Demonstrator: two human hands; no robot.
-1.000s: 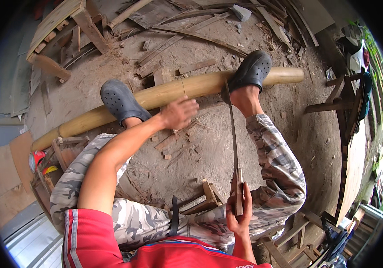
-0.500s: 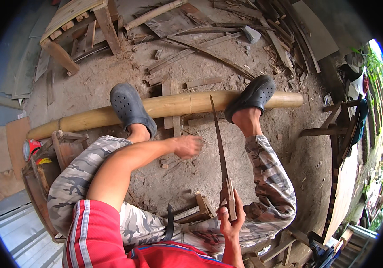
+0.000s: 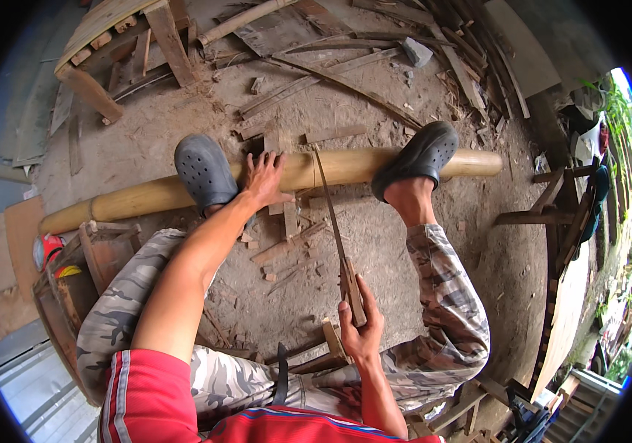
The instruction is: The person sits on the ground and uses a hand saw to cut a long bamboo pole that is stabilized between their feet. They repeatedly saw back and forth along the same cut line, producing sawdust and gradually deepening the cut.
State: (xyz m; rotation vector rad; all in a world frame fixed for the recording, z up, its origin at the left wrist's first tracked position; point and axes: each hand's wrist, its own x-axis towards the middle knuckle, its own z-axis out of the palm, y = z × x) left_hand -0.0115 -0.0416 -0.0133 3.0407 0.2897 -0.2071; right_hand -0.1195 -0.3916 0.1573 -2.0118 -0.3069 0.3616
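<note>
A long yellow bamboo pole lies crosswise before me, with a thin line around it near its middle. My left hand grips it from above just left of that line, fingers spread over the top and thumb at the near side. In my right hand is a handsaw, held by its wooden handle. Its blade points away from me and its tip crosses over the pole beside the line; whether the teeth touch, I cannot tell. My two dark clogs rest on the pole, either side of the line.
Small wood blocks lie under and near the pole. A wooden bench stands at the far left, and loose planks and strips litter the far floor. A low wooden frame is beside my left leg; a wooden rack stands at right.
My left hand has moved up and left from the space before the pole onto it. The saw has shifted left and away from me, its tip now over the pole's line.
</note>
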